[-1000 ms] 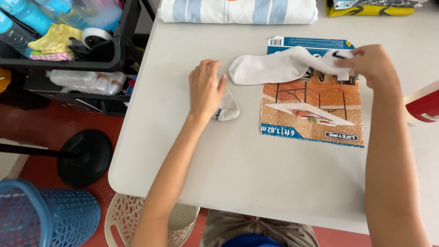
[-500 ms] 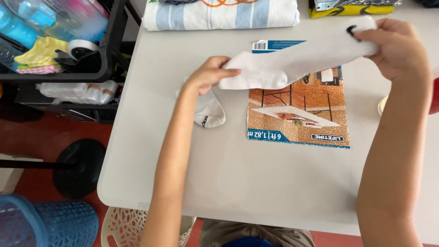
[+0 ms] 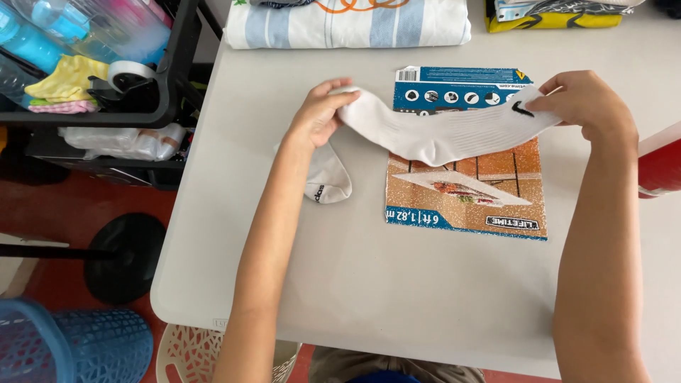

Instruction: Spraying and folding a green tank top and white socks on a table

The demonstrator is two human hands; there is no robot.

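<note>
Since stretched wider, sock (image 3: 440, 131) between hands.

White sock (image 3: 440, 131) with a small black mark, between the hands. Below it, an orange-and-blue label (image 3: 468, 191). Past the hands, a towel (image 3: 347, 25) — white with blue stripes.
</note>
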